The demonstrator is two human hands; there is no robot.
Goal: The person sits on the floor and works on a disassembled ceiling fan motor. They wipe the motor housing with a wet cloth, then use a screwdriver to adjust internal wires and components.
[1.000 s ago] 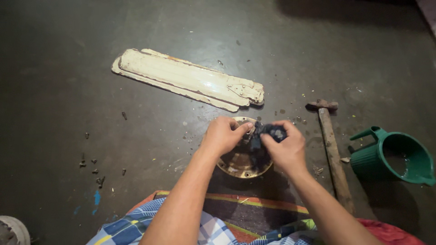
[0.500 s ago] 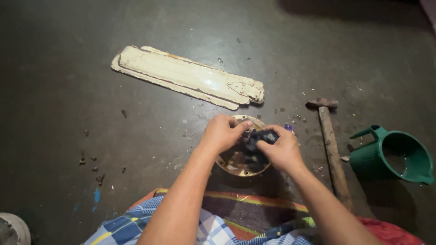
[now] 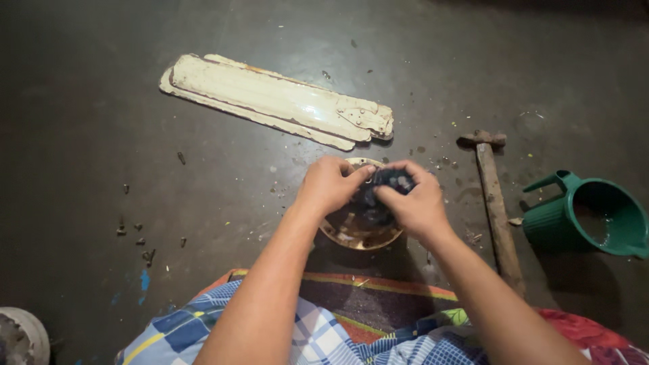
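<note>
— Two hands are seen pressed together over the round metal dish; what has altered in the last second?

— Little has been moved. A second ago the right hand was set slightly farther from the dish's centre, with the dark cloth showing at its fingertips. Now that hand has been drawn inward, and the cloth is bunched between both hands directly above the dish.

— How is the cloth held?

— It is clamped by the right hand's fingers from one side, and the left hand is closed against it from the other; whether the left fingers actually pinch it cannot be told.

— And the dish itself?

— It lies on the floor, unshifted, just in front of the patterned mat. The work is judged to be rubbing or wiping at the dish, with the grip merely readjusted.

— The surroundings?

— Unchanged. The hammer lies right of the dish, the green jug beyond it, the cream blades behind the dish, and loose screws well to its left.
</note>
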